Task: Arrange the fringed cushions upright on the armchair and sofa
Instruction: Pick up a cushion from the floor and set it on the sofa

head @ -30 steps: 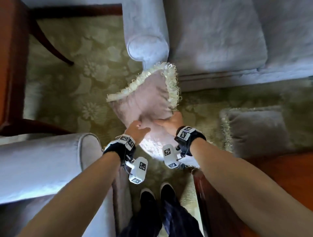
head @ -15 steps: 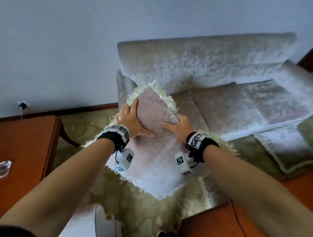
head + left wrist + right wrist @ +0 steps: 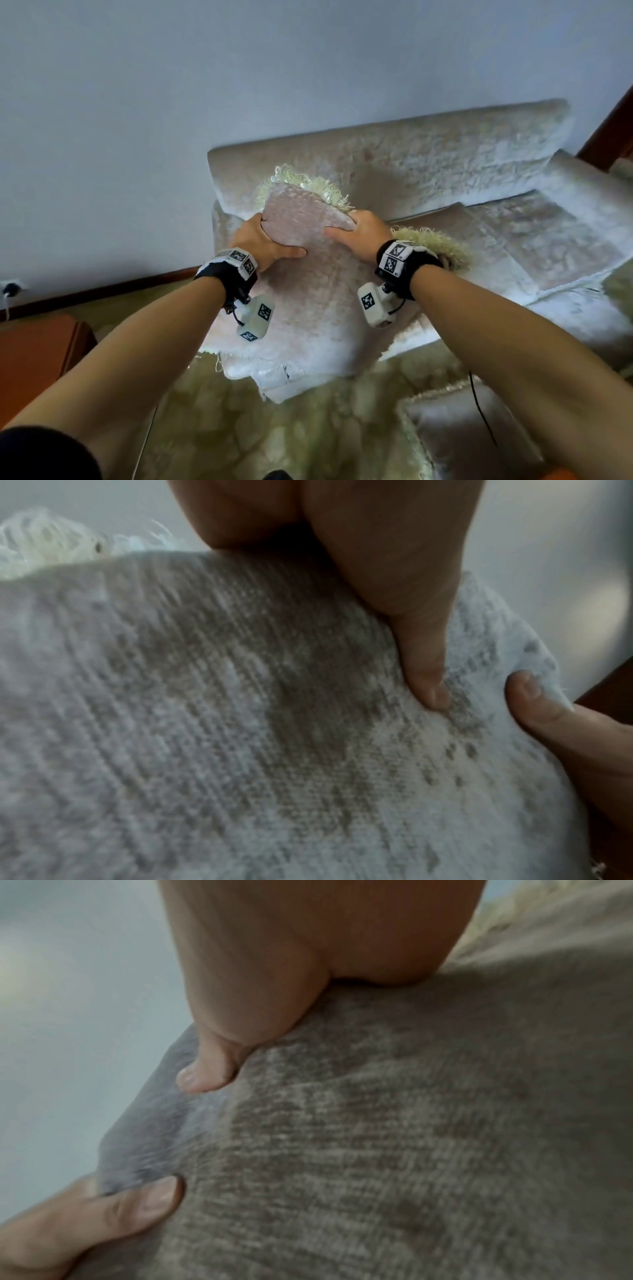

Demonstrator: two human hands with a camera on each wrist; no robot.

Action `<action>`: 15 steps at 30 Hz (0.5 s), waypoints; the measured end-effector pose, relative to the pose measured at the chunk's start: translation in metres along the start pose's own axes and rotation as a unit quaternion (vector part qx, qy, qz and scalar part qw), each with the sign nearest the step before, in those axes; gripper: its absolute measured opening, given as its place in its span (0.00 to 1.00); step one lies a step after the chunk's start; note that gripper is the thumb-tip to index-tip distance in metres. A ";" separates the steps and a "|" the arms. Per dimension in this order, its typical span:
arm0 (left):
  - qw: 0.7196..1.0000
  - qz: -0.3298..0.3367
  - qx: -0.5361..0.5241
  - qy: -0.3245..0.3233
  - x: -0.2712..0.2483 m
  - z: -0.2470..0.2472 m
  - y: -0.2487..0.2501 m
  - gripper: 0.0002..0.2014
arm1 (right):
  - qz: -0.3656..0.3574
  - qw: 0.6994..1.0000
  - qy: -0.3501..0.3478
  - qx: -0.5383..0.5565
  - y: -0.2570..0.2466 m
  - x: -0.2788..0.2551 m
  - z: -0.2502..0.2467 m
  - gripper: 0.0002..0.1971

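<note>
Both the left hand (image 3: pixel 263 240) and the right hand (image 3: pixel 363 236) gripped the pale pink, cream-fringed fabric cushion (image 3: pixel 308 281) by its upper side edges, thumbs on its face, its long axis running away from them toward the corner of the plush beige sofa (image 3: pixel 428 161) just beyond.

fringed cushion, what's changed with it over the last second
The fringed cushion went from low over the carpet up against the sofa back corner. Left hand and right hand shifted to grip its upper sides. Second cushion stayed on the floor.
</note>
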State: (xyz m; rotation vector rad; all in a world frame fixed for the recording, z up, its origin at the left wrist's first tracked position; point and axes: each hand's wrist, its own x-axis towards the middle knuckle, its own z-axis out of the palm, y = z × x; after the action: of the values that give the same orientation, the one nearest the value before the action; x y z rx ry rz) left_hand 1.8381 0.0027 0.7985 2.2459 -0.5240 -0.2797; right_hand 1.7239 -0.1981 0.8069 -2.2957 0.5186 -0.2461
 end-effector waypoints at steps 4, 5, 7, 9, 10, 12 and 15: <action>1.000 0.000 0.000 0.013 0.059 0.007 0.015 0.49 | 0.009 1.000 0.007 -0.026 0.007 0.057 -0.013 0.23; 1.000 0.001 -0.003 0.012 0.078 0.010 0.017 0.49 | 0.011 0.999 0.014 -0.034 0.011 0.075 -0.014 0.23; 1.000 0.007 -0.006 0.009 0.114 0.014 0.017 0.48 | 0.008 0.999 0.033 -0.036 0.018 0.112 -0.012 0.28; 1.000 0.011 -0.008 0.006 0.150 0.017 0.017 0.46 | 0.008 0.999 0.027 -0.033 0.026 0.148 -0.010 0.25; 1.000 0.012 -0.007 0.000 0.168 0.018 0.016 0.43 | 0.009 0.999 0.009 -0.033 0.028 0.166 -0.009 0.22; 1.000 0.015 -0.003 -0.019 0.200 0.021 0.015 0.39 | 0.026 0.998 -0.014 -0.047 0.034 0.196 -0.009 0.22; 0.999 0.004 -0.014 -0.047 0.245 0.032 0.010 0.38 | 0.044 0.996 -0.041 -0.071 0.048 0.242 -0.006 0.32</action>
State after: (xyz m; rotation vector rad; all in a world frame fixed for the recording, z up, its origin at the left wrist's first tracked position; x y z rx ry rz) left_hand 2.0416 -0.1358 0.7777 2.2112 -0.5754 -0.3888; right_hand 1.9252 -0.3383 0.7815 -2.4011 0.6105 -0.0748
